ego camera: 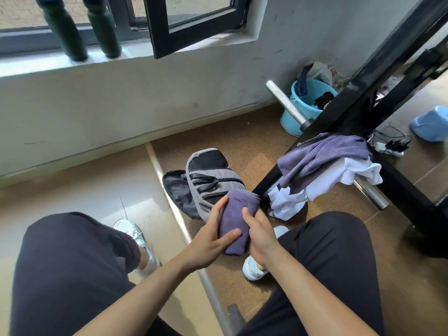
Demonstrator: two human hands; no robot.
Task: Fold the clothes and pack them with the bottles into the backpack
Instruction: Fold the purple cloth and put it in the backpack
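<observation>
A folded purple cloth [236, 219] is held upright between my knees. My left hand [213, 236] grips its left side, thumb across the front. My right hand [260, 238] holds its right side, fingers wrapped behind. Just beyond it the grey and black backpack [208, 180] lies on the floor with its top open. A loose purple garment [324, 157] and a white one [339, 175] hang over a black metal frame. Two dark green bottles [64, 27] [103, 25] stand on the window sill at the top left.
A black gym frame [368, 93] with chrome bars [286, 103] crosses the right side. A blue bucket [305, 110] sits by the wall. A blue object [430, 123] and cables lie at the far right. An open window sash [194, 23] juts inward.
</observation>
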